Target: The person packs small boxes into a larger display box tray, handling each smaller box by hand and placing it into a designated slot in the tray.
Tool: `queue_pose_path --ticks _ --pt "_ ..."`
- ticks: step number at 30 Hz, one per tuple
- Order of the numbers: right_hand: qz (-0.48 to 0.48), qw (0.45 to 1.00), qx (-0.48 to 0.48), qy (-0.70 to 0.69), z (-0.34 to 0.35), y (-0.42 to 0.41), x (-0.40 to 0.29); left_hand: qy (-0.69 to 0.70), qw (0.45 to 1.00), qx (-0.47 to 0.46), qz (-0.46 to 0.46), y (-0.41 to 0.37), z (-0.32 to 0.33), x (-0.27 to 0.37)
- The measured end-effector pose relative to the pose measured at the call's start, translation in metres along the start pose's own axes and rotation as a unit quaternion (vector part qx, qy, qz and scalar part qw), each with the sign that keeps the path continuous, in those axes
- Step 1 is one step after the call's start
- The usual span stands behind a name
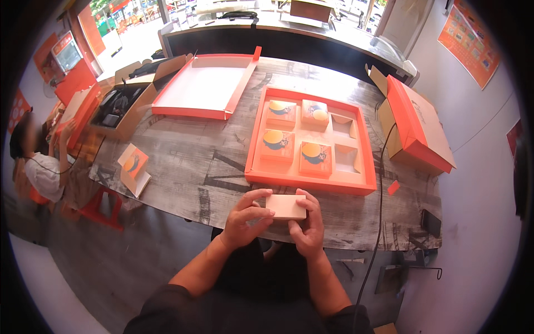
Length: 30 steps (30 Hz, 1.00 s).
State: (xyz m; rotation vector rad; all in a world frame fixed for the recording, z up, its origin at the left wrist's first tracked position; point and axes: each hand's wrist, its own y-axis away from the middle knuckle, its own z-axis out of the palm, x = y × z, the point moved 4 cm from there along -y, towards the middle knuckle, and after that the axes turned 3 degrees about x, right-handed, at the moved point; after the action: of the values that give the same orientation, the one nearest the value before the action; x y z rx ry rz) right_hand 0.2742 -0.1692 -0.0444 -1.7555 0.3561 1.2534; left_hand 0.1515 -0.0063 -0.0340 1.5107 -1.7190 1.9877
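My left hand [249, 219] and my right hand [308, 223] grip a small pale cardboard box [286, 206] from both sides, over the near edge of the table. Just beyond it lies a large shallow orange-red box [311, 184] with a divided insert. Its left and middle columns hold several small square printed boxes, such as one at the front middle [316, 158]. In the right column two compartments [346, 158] hold no box. A small printed carton [134, 169] with raised flaps stands off to the left.
An orange-red lid [208, 85] lies inner side up at the back left, beside an open cardboard box [123, 110] of dark items. At the right, an orange-red box [421, 121] leans on a carton. A black cable [380, 196] crosses the table. Another person [46, 171] sits far left.
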Motion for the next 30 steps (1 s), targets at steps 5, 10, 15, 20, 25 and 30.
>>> queue_pose_path --ticks 5,10,15,20,25,30 --pt "0.009 1.0 -0.015 0.001 0.0 0.0 0.004 -0.021 1.0 0.009 -0.003 0.001 -0.001 0.0" --pt "0.022 1.0 -0.003 -0.002 0.003 0.005 0.008 -0.034 0.999 0.011 -0.013 -0.003 -0.003 -0.001" --pt "0.133 0.98 -0.045 -0.142 0.006 0.009 0.012 0.205 0.958 0.122 -0.161 0.01 -0.009 -0.027" --pt "0.062 0.991 -0.089 -0.074 0.008 0.001 -0.002 0.177 0.966 0.107 -0.155 0.008 -0.011 -0.034" --pt "0.105 0.969 -0.022 -0.223 0.004 0.008 0.014 0.18 0.972 0.066 -0.139 0.012 -0.009 -0.037" --pt "0.164 0.942 0.048 -0.287 -0.005 0.008 0.021 0.027 0.999 0.004 -0.032 0.002 -0.004 -0.002"
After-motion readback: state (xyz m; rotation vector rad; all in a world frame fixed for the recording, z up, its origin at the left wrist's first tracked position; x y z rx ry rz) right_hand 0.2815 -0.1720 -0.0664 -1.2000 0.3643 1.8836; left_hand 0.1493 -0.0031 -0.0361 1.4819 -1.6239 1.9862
